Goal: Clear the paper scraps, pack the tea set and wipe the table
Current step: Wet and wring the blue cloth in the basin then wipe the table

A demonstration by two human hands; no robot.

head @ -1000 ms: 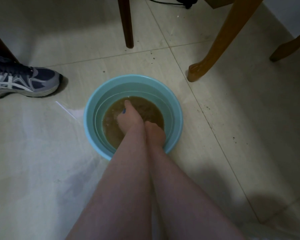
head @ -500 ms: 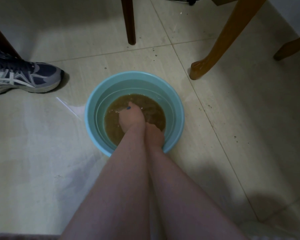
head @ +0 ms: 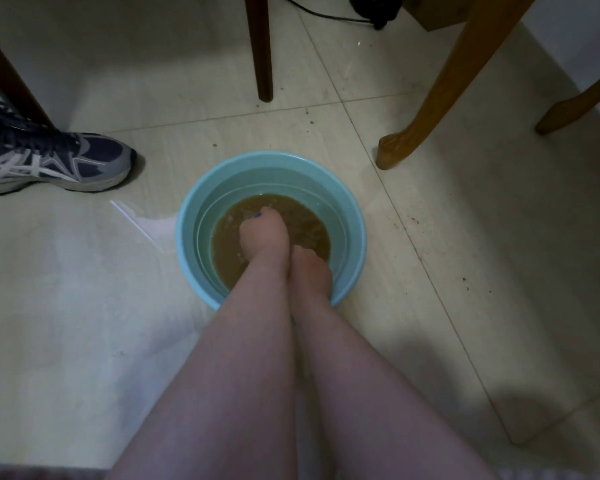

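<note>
Both hands reach down into a light blue basin (head: 356, 237) standing on the tiled floor (head: 84, 306). The left hand (head: 264, 233) and right hand (head: 311, 268) touch side by side, dipped in murky brown water (head: 309, 221) that hides the fingers, so whether they grip anything cannot be told. A sneaker (head: 49, 161) lies to the left and a light wooden chair leg (head: 430, 98) stands to the right.
</note>
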